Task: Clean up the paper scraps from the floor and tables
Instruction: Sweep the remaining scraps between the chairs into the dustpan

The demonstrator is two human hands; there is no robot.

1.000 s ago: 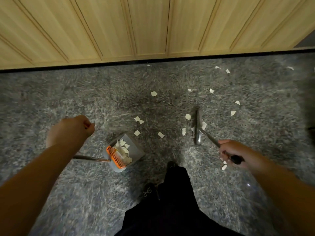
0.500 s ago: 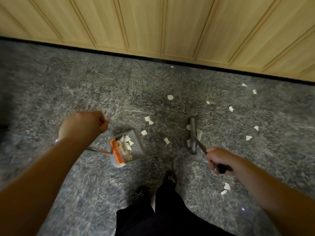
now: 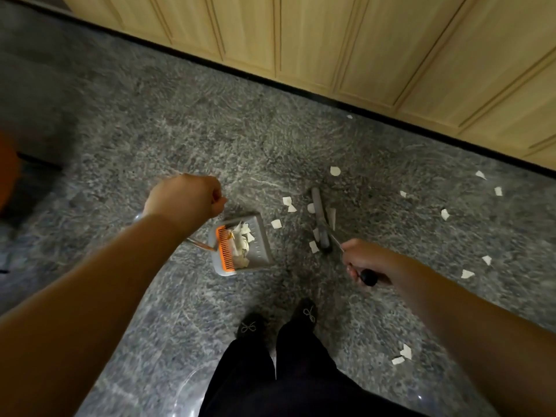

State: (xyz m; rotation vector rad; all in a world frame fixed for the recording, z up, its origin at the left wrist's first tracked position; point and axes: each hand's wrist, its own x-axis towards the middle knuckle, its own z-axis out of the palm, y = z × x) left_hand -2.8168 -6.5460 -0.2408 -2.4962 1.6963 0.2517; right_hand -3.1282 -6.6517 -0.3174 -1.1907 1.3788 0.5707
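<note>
A grey dustpan (image 3: 258, 251) with an orange comb edge stands on the grey stone floor and holds a heap of white paper scraps (image 3: 242, 239). My left hand (image 3: 186, 200) grips the top of its long metal handle. My right hand (image 3: 365, 264) grips the black end of a broom handle; the grey broom head (image 3: 319, 221) rests on the floor just right of the pan. Several white scraps (image 3: 276, 223) lie between pan and broom, and more scraps (image 3: 444, 214) are scattered to the right.
A wooden panelled wall (image 3: 361, 40) with a black skirting strip runs across the back. My dark trousers and shoes (image 3: 305, 311) are at the bottom centre. Two scraps (image 3: 403, 355) lie by my right foot. Something orange and dark (image 3: 9, 167) shows at the left edge.
The view has swung left and tilted, so the wall now slants. The broom head has come closer to the dustpan, pushing scraps along. Both hands keep their grips.
</note>
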